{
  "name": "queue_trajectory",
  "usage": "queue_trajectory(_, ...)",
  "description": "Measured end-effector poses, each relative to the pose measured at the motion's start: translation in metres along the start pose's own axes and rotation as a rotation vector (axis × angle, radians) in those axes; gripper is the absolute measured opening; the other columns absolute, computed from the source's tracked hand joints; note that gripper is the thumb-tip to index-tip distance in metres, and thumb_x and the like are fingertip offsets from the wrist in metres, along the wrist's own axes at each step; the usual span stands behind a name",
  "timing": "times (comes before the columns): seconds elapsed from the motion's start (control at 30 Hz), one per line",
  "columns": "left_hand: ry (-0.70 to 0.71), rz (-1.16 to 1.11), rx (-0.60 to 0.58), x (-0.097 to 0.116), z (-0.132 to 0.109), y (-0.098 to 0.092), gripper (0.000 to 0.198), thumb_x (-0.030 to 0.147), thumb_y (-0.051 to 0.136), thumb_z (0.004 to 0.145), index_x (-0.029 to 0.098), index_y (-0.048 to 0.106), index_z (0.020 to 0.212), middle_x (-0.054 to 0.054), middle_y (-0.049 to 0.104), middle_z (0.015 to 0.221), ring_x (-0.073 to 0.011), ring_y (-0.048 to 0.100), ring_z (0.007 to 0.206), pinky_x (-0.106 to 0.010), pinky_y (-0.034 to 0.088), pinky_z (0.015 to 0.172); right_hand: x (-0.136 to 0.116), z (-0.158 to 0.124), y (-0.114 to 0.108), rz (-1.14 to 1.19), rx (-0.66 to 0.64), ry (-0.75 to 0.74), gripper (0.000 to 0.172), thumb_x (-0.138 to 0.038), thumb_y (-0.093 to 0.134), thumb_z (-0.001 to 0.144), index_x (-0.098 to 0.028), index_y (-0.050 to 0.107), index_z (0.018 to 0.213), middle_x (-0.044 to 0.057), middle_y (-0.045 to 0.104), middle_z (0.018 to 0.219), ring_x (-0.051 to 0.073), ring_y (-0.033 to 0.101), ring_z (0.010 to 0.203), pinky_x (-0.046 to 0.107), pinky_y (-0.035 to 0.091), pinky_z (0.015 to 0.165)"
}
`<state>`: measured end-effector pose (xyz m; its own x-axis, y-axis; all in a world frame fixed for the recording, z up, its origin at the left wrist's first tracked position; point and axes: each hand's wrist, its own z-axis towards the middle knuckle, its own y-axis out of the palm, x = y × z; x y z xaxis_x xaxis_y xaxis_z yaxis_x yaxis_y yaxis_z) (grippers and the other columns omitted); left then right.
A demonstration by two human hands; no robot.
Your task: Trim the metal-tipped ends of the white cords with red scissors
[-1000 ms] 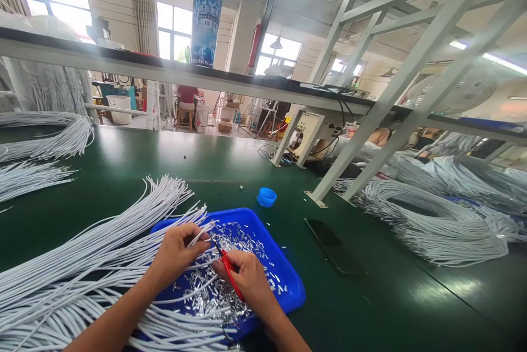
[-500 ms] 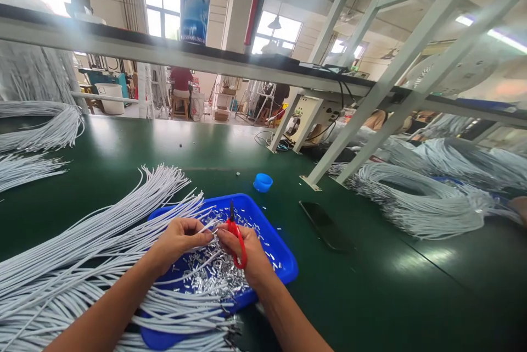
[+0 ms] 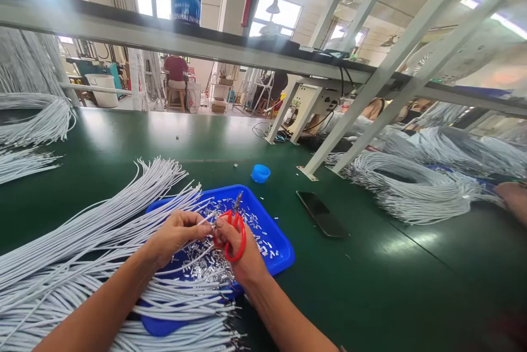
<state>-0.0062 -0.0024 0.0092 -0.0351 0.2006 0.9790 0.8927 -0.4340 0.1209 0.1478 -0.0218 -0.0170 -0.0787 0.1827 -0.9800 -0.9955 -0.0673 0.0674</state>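
My left hand (image 3: 177,234) pinches the end of one white cable over a blue tray (image 3: 276,242) full of small silver terminals (image 3: 206,264). My right hand (image 3: 239,250) is closed round red-handled scissors (image 3: 233,228), blades pointing away, and its fingertips meet the left hand's at the cable end. A big fan of white cables (image 3: 86,242) lies across the tray's left side and under my left forearm.
A black phone (image 3: 321,213) and a small blue cap (image 3: 261,173) lie on the green table (image 3: 370,286) beyond the tray. More cable bundles (image 3: 411,190) sit at right, and another person's hand (image 3: 513,198) shows at the right edge. White frame legs (image 3: 325,149) stand mid-table.
My right hand turned the scissors from lying along the palm to upright with blades pointing away, and moved up to meet my left hand. The view shifted slightly downward.
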Motion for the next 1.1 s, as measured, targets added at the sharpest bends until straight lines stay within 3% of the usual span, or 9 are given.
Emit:
queue_trajectory(0.07,-0.106,-0.046,0.026,-0.001,0.001,0.000,0.031,0.041,0.073,0.059,0.013,0.060,0.052,0.002,0.054,0.048,-0.0075,0.039,0.046,-0.022,0.027,0.048,0.000,-0.001,-0.003,-0.182,0.026,-0.167,0.022,-0.036,0.058,0.074,-0.019,0.053,0.062,0.000,0.046,0.056,0.014,0.042,0.057,0.027,0.036,0.055)
queue_trajectory(0.13,-0.136,-0.062,0.057,-0.003,0.002,0.000,0.032,0.041,0.075,0.055,0.012,0.060,0.050,0.001,0.054,0.048,-0.0074,0.040,0.046,-0.022,0.027,0.048,-0.002,0.000,-0.007,-0.183,0.052,-0.200,0.022,-0.035,0.065,0.069,-0.019,0.055,0.058,0.001,0.047,0.057,0.014,0.042,0.059,0.027,0.035,0.057)
queue_trajectory(0.27,-0.035,-0.016,0.098,-0.005,0.002,0.000,0.029,0.038,0.078,0.051,0.012,0.066,0.057,0.003,0.052,0.051,-0.0074,0.038,0.050,-0.021,0.026,0.050,-0.006,0.012,-0.015,0.126,0.157,-0.026,0.035,-0.047,0.058,0.075,-0.020,0.046,0.057,-0.004,0.039,0.053,0.011,0.037,0.051,0.025,0.034,0.051)
queue_trajectory(0.4,-0.022,0.045,0.083,-0.004,0.001,-0.001,0.032,0.041,0.076,0.056,0.012,0.069,0.067,0.004,0.046,0.051,-0.0066,0.031,0.049,-0.022,0.021,0.047,-0.004,0.022,-0.026,0.378,0.178,0.164,0.042,-0.049,0.066,0.067,-0.019,0.040,0.052,-0.006,0.035,0.050,0.008,0.035,0.047,0.022,0.030,0.047)
queue_trajectory(0.6,0.013,0.139,-0.005,-0.003,0.001,-0.003,0.043,0.051,0.060,0.072,0.011,0.069,0.085,0.007,0.034,0.049,-0.0071,0.026,0.048,-0.021,0.019,0.046,-0.001,0.017,-0.031,-0.031,0.022,0.171,0.035,-0.050,0.064,0.069,-0.016,0.057,0.065,-0.004,0.043,0.053,0.009,0.036,0.050,0.023,0.028,0.049)
queue_trajectory(0.77,0.045,0.255,0.174,-0.005,0.004,-0.002,0.050,0.052,0.056,0.074,0.012,0.060,0.104,0.007,0.039,0.050,-0.0078,0.033,0.046,-0.020,0.024,0.046,-0.002,0.016,-0.034,-0.229,-0.114,0.130,0.032,-0.047,0.067,0.066,-0.017,0.062,0.076,-0.002,0.051,0.064,0.012,0.043,0.060,0.024,0.033,0.055)
queue_trajectory(0.83,0.077,0.319,0.175,-0.004,0.003,0.000,0.045,0.054,0.052,0.076,0.013,0.062,0.094,0.006,0.042,0.053,-0.0084,0.035,0.047,-0.021,0.026,0.046,0.001,0.016,-0.034,-0.211,-0.104,0.117,0.032,-0.046,0.065,0.069,-0.017,0.062,0.082,-0.001,0.052,0.067,0.012,0.044,0.061,0.024,0.035,0.056)
queue_trajectory(0.97,0.099,0.449,0.022,-0.003,0.000,0.005,0.046,0.055,0.044,0.080,0.015,0.053,0.059,0.004,0.040,0.055,-0.0083,0.034,0.048,-0.021,0.027,0.045,0.004,0.013,-0.030,-0.153,-0.100,0.036,0.031,-0.041,0.065,0.071,-0.018,0.064,0.092,-0.001,0.054,0.072,0.013,0.047,0.064,0.024,0.038,0.060)
queue_trajectory(1.1,0.107,0.495,-0.078,-0.006,0.000,0.008,0.047,0.053,0.043,0.082,0.015,0.053,0.057,0.003,0.042,0.060,-0.0079,0.036,0.049,-0.020,0.026,0.044,0.005,0.010,-0.029,-0.157,-0.141,-0.018,0.021,-0.037,0.065,0.072,-0.017,0.064,0.081,-0.001,0.055,0.069,0.012,0.048,0.063,0.023,0.038,0.060)
